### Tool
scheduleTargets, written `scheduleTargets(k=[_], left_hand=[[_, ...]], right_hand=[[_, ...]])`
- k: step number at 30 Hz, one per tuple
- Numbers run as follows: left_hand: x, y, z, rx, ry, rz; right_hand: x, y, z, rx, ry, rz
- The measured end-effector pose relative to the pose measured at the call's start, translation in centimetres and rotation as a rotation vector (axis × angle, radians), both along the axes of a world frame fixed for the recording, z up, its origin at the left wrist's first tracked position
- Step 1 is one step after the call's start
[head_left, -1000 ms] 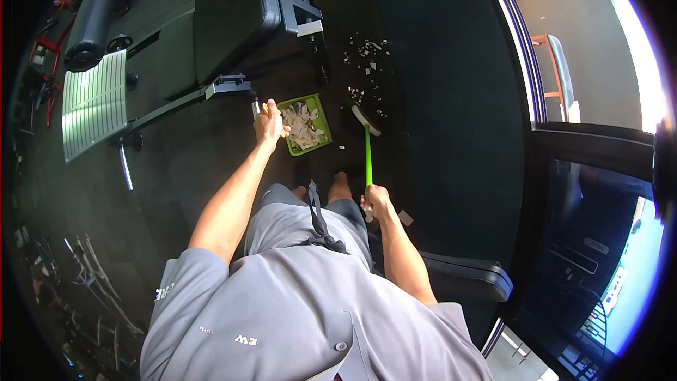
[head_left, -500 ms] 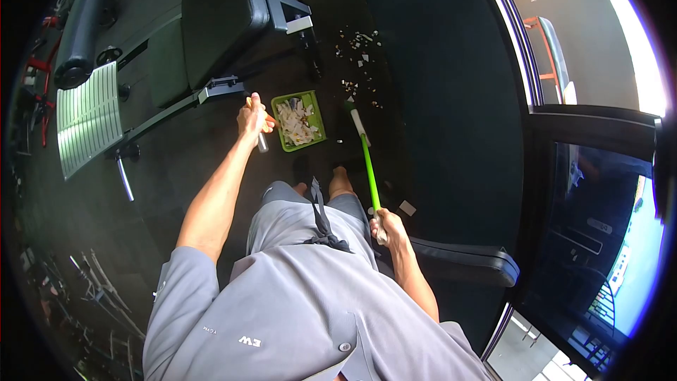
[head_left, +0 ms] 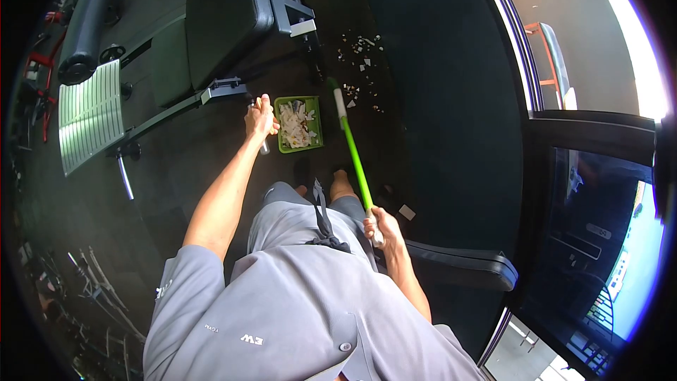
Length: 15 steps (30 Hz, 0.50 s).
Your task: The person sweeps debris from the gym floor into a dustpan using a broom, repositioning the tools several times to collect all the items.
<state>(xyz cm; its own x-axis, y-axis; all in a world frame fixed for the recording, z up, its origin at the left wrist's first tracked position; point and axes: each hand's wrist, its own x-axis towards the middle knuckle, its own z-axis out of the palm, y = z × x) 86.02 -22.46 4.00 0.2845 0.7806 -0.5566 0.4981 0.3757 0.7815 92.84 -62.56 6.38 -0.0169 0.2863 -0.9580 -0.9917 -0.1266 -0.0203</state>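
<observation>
My right hand [head_left: 384, 227] is closed round the lower end of a green stick [head_left: 357, 162] with a pale upper part, whose far end reaches the dark floor. Just beyond that end lie scattered white and brown bits [head_left: 350, 92], with more bits [head_left: 363, 46] farther off. A green tray [head_left: 321, 124] heaped with pale scraps [head_left: 296, 127] is left of the stick. My left hand [head_left: 261, 118] is closed round a handle beside the tray's left edge; a grey end shows below the fist, and the rest is hidden.
Gym equipment with a dark padded seat [head_left: 224, 21] stands at the upper left, near my left hand. A black padded bench [head_left: 458, 264] lies right of my body. A small pale piece [head_left: 407, 212] rests on the floor. Glass doors and a dark frame [head_left: 592, 123] line the right.
The far end of the green stick has swung left, toward the tray. My right hand has shifted slightly left, and my left hand has moved slightly right, closer to the tray.
</observation>
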Motion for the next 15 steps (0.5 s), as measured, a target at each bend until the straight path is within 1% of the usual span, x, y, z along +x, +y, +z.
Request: scheduleTargets(k=[2,4,6,9,12,13,15], left_hand=[[-0.1,0.0,0.0,0.0,0.006,-0.002],[-0.1,-0.1,-0.1,0.005,0.015,0.002],[-0.1,-0.4,-0.1,0.012,0.03,0.007],[-0.2,-0.6,-0.1,0.006,0.034,-0.017],[-0.1,-0.5,-0.4,-0.013,0.026,-0.028],[-0.1,-0.5,-0.4,-0.017,0.024,-0.025],[-0.1,-0.4,-0.4,-0.024,0.013,-0.017]], right_hand=[[1.5,1.6,2.1,-0.137,-0.297,0.246],[3.6,2.2,1.0,-0.191,-0.503,0.399],[5.7,2.6,-2.0,-0.23,-0.644,0.476],[8.0,3.6,-6.4,-0.292,-0.782,0.572],[7.6,3.2,-9.9,-0.389,-0.814,0.686],[7.1,2.8,-10.3,-0.418,-0.786,0.749],[4.8,1.1,-11.0,-0.39,-0.749,0.733]])
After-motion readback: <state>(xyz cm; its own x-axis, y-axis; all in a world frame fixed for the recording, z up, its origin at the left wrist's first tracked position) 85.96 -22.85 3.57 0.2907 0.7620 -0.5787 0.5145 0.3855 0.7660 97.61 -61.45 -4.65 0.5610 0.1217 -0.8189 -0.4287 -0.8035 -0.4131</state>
